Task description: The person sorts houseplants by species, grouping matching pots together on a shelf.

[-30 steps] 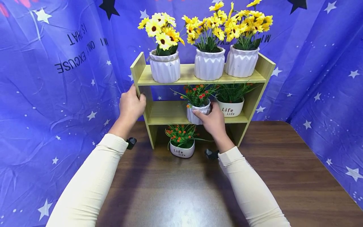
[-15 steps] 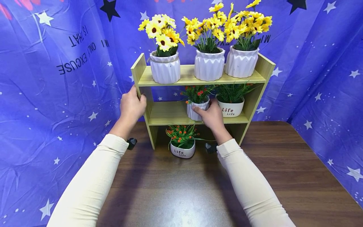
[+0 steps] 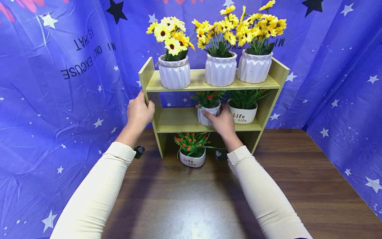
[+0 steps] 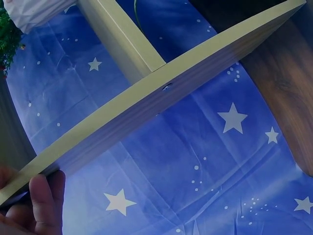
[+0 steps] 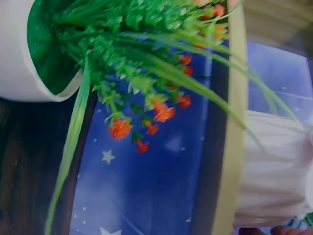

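Note:
In the head view, my left hand (image 3: 139, 111) grips the left side panel of a pale wooden shelf (image 3: 176, 119). The left wrist view has the thumb and fingers (image 4: 45, 200) on either side of that panel (image 4: 115, 110). Around the right of a white pleated flowerpot (image 3: 204, 117) curls my right hand (image 3: 223, 123), thumb across its front. This pot holds red flowers and stands on the middle board, left of a white "Life" planter (image 3: 244, 116) with green grass. In the right wrist view the pleated pot (image 5: 274, 171) appears sideways, fingertips just showing at its edge.
Three pleated pots with yellow flowers, such as the left one (image 3: 174, 73), line the top board. Another "Life" planter (image 3: 192, 161) with orange-red flowers stands on the brown table (image 3: 179, 196) below. A blue star-patterned curtain (image 3: 74, 126) hangs behind and at both sides.
My right hand has moved the pleated pot slightly back onto the middle board, its flowers now under the top board. The left hand keeps its grip on the side panel.

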Demonstrator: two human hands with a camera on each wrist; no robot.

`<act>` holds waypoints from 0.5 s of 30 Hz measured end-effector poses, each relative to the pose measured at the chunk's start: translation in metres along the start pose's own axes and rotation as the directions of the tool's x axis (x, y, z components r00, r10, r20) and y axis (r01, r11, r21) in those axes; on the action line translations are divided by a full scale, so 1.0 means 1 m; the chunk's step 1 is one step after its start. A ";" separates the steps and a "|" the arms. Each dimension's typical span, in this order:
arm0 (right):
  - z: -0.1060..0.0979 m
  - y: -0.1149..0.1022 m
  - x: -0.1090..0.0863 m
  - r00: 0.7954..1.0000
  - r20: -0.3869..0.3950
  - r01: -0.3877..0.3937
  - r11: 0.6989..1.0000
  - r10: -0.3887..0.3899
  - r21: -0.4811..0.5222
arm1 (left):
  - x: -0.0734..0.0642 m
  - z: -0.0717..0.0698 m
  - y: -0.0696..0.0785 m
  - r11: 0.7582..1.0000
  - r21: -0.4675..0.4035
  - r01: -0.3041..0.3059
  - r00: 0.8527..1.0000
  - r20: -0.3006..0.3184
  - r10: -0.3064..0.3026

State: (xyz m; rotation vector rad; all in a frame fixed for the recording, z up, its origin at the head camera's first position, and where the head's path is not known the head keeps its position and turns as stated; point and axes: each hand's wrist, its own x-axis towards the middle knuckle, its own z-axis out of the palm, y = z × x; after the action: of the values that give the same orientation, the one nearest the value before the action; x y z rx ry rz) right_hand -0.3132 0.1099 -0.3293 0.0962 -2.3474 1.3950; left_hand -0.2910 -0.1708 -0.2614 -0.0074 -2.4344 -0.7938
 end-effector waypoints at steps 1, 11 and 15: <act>-0.002 0.000 -0.002 1.000 0.007 0.001 1.000 -0.001 0.011 | -0.001 0.000 0.000 1.000 0.000 0.000 1.000 0.001 0.000; -0.028 0.004 -0.060 0.999 -0.033 0.043 0.985 -0.038 0.167 | -0.002 0.000 -0.001 1.000 0.004 -0.012 1.000 -0.016 0.012; -0.028 0.012 -0.090 0.997 -0.037 0.080 0.979 -0.074 0.187 | 0.000 0.001 -0.001 1.000 0.000 -0.013 1.000 -0.001 0.013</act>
State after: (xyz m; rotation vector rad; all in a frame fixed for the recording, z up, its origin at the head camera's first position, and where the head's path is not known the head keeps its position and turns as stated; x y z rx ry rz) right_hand -0.2256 0.1263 -0.3610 0.2167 -2.1594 1.5657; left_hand -0.2914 -0.1708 -0.2626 -0.0226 -2.4306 -0.7880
